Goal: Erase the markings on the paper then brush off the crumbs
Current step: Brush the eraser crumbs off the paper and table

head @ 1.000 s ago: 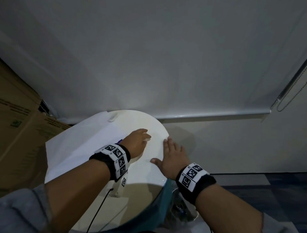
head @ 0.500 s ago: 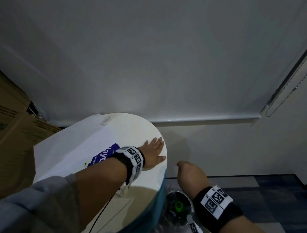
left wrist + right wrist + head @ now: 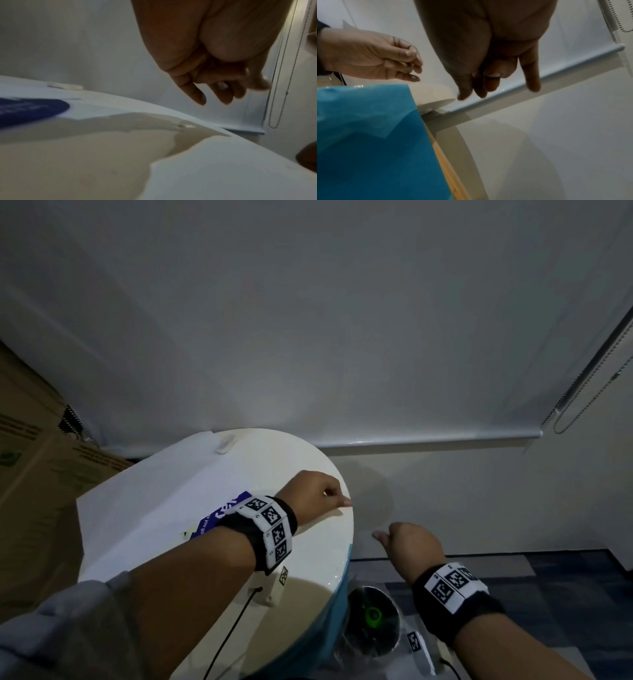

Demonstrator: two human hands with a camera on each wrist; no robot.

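A white paper (image 3: 137,508) lies on the left part of the round white table (image 3: 308,570), and I can make out no markings or crumbs on it. A small white eraser (image 3: 226,445) (image 3: 65,85) rests at the table's far edge. My left hand (image 3: 322,491) (image 3: 214,88) hovers at the table's right rim with fingers loosely curled, holding nothing. My right hand (image 3: 407,542) (image 3: 488,83) hangs off the table to the right, just beyond the rim. Its fingers droop and it is empty.
A purple printed card (image 3: 226,511) lies under my left forearm. A white device with a black cable (image 3: 270,590) sits near the front. Cardboard boxes (image 3: 30,474) stand left. A roller blind with bead chain (image 3: 582,392) hangs behind. A teal sheet (image 3: 368,135) drapes the table side.
My left hand swept right across the table to its rim and its fingers went from flat to loosely curled. My right hand left the tabletop and now hangs beside the table.
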